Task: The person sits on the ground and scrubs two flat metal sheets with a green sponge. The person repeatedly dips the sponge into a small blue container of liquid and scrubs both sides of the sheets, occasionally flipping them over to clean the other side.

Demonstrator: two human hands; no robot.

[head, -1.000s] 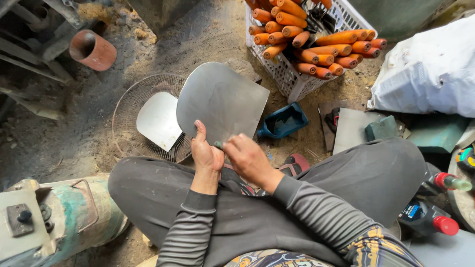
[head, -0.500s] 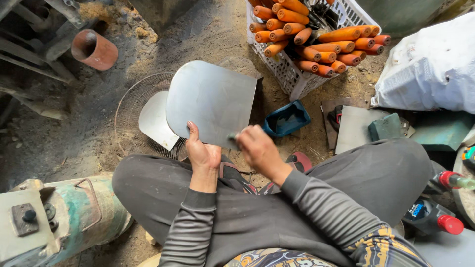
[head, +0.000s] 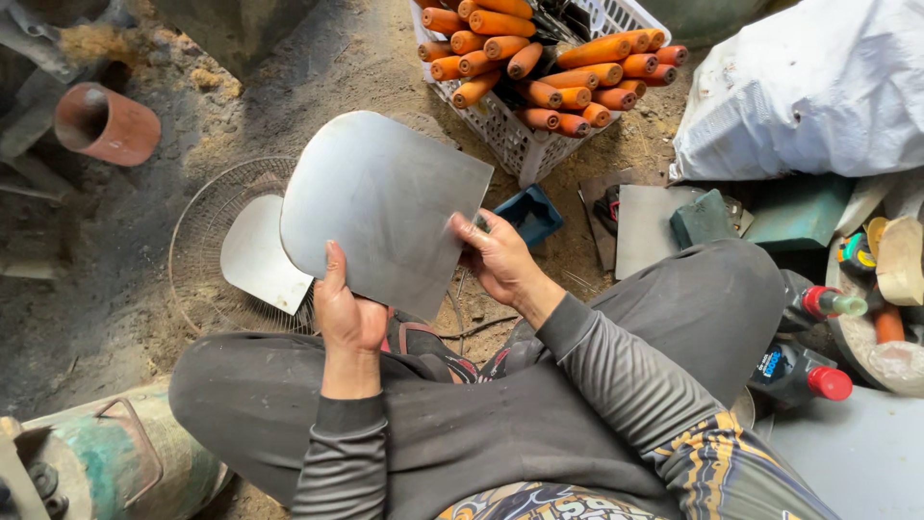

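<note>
Metal blade [head: 385, 207] between both hands' fingers [head: 332, 270]

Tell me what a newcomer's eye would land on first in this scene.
First, the grey metal sheet with one rounded edge, held up at the centre by the left hand at its lower edge and the right hand at its right edge. Next, the white crate at the top, packed with orange handles. A second metal sheet lies on a wire fan guard on the dirt floor to the left.
</note>
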